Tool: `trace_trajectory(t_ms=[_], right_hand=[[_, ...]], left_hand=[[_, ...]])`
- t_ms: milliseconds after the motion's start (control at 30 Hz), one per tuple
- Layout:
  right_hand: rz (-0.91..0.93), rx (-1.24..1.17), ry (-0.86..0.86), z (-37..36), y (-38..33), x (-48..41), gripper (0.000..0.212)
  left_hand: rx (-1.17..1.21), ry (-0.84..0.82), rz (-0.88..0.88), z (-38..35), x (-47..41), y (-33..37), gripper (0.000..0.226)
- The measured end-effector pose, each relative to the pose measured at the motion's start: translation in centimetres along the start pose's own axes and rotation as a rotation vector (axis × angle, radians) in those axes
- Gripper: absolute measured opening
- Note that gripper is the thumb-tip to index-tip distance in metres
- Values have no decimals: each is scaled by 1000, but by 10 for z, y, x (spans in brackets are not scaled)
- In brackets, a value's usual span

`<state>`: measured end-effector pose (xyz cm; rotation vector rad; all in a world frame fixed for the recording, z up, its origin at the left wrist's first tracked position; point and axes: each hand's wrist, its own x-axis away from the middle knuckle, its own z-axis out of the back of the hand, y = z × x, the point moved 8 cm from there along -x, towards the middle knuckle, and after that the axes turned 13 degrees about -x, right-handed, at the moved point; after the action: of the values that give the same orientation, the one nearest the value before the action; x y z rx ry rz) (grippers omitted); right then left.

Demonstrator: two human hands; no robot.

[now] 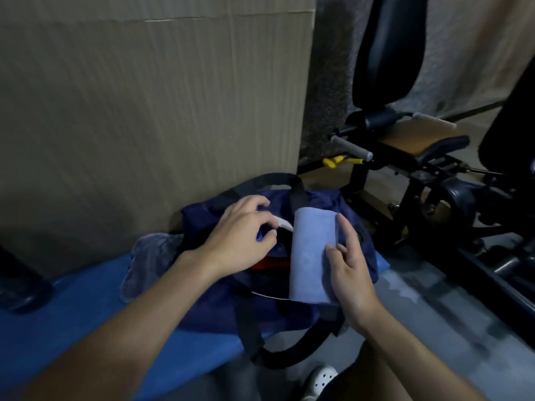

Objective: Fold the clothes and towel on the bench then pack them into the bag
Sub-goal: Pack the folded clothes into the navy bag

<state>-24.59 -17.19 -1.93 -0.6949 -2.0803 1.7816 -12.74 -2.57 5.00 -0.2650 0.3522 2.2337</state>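
Starting left: dark object [20, 285] stands on the blue bench [86, 311], blurred, can't tell what it is. Cardboard sheet [144, 105] stands behind the bench. Crumpled grey towel [147, 264] lies on the bench, touching the bag's left side, unfolded.

Navy bag [321, 201] sits at the bench's right end, mouth open upward. One black strap [278, 178] arches over the far side, the other hangs off the near edge.

Left hand [240, 238] is over the bag mouth, fingers curled, thumb and forefinger pinching the rim of the opening at its far-left side. Red item [269, 263] shows inside the bag just below that hand.

Folded light-blue cloth [312, 256] is over the open mouth, long side running front to back, not inside.

Right hand [350, 273] grips the cloth by its right edge, thumb on top, index finger stretched along the edge.

Black gym machine [419, 169] on the floor to the right, apart from the bench. White shoe [321, 377] at bottom, under the bench edge.
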Motion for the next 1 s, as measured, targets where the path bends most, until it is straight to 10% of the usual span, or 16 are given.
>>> trace_trajectory(t_ms=[267, 1000], right_hand=[[22, 43, -43, 17, 3, -7, 45], [-57, 167, -85, -51, 28, -73, 97]], left_hand=[[-297, -296, -98, -44, -28, 4, 40], [86, -28, -82, 14, -80, -3, 85]])
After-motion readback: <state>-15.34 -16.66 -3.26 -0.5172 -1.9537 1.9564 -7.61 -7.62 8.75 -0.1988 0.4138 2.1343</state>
